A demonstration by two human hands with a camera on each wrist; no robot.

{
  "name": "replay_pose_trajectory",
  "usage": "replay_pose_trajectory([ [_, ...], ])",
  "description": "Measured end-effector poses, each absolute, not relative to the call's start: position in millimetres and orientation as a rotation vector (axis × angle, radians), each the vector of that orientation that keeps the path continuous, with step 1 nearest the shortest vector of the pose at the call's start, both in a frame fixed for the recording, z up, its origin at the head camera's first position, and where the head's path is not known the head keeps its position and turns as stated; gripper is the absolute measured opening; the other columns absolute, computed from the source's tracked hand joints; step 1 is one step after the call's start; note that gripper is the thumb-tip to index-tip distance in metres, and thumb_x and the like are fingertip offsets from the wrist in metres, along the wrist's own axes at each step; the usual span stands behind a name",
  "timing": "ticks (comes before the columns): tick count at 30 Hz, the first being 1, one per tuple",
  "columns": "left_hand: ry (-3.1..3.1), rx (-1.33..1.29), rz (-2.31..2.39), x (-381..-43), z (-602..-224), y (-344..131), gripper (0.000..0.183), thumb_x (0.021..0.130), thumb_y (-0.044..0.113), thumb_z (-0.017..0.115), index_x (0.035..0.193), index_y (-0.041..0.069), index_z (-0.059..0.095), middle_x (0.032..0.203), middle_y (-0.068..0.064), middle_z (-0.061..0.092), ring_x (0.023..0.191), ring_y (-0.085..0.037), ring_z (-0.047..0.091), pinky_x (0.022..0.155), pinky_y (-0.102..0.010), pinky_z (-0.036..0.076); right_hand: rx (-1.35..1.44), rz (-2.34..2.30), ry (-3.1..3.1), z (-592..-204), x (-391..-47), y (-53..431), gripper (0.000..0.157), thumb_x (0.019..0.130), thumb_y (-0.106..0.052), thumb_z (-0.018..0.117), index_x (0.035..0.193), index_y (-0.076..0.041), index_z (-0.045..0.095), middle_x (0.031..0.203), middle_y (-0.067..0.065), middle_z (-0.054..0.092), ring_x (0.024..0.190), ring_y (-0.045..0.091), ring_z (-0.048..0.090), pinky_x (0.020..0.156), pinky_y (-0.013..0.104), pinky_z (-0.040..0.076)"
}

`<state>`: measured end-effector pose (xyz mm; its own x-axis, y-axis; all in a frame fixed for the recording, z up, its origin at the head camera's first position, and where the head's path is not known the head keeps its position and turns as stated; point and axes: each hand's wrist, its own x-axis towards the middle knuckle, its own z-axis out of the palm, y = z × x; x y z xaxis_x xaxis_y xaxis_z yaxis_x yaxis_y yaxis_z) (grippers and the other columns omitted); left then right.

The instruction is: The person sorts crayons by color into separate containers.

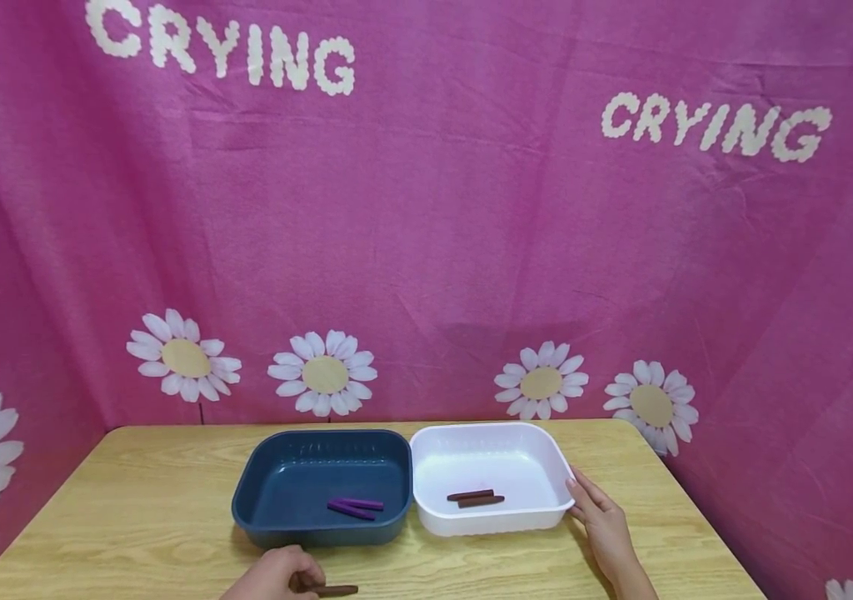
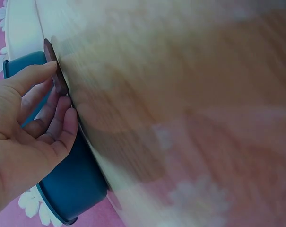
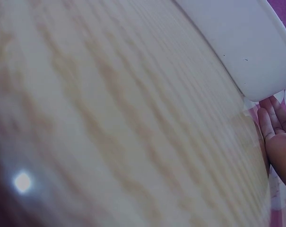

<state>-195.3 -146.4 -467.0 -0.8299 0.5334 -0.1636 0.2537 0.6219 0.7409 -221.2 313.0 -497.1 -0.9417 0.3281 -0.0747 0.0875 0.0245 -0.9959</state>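
At the table's front edge in the head view, my left hand (image 1: 273, 575) pinches a dark brown crayon (image 1: 340, 590) between thumb and fingers. The left wrist view shows this crayon (image 2: 61, 81) held close over the wood, in front of the dark blue basin (image 1: 321, 535). Two purple crayons (image 1: 355, 505) lie in that basin. Beside it stands a white basin (image 1: 490, 522), where two brown crayons (image 1: 481, 502) lie. My right hand (image 1: 605, 527) rests against the white basin's right side, fingers fairly straight and thumb at the rim.
Both basins stand side by side on a light wooden table (image 1: 149, 500). A pink cloth (image 1: 426, 250) with daisies and white lettering hangs behind the table and along its sides.
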Motion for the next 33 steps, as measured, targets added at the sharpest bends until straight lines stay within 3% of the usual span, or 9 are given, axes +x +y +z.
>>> replay_pose_trajectory([
  [6,2.501,0.818,1.027,-198,-472,-148,0.005,0.077,0.007,0.07,0.08,0.003,0.07,0.072,0.005,0.055,0.064,0.002,0.048,0.059,-0.019,0.043,-0.432,2.026,-2.1,-497,-220,311,0.066,0.091,-0.042,0.057,0.142,-0.005,0.038,0.149,0.013,0.032,0.09,-0.014,0.056,0.079,0.007,0.048],
  [18,2.504,0.81,0.996,-195,-458,-139,0.007,0.081,0.012,0.069,0.083,0.005,0.072,0.071,0.004,0.052,0.064,-0.001,0.044,0.058,-0.019,0.039,-0.42,2.027,-2.114,-494,-219,311,0.065,0.092,-0.042,0.056,0.142,-0.006,0.038,0.149,0.012,0.032,0.092,-0.013,0.056,0.082,0.009,0.047],
  [33,2.554,0.843,1.01,-191,-423,-108,0.007,0.081,0.016,0.07,0.086,0.011,0.073,0.075,0.009,0.055,0.069,-0.004,0.046,0.06,-0.018,0.043,-0.414,2.04,-2.099,-495,-220,313,0.066,0.091,-0.044,0.057,0.142,-0.007,0.038,0.148,0.012,0.031,0.093,-0.012,0.056,0.082,0.01,0.048],
])
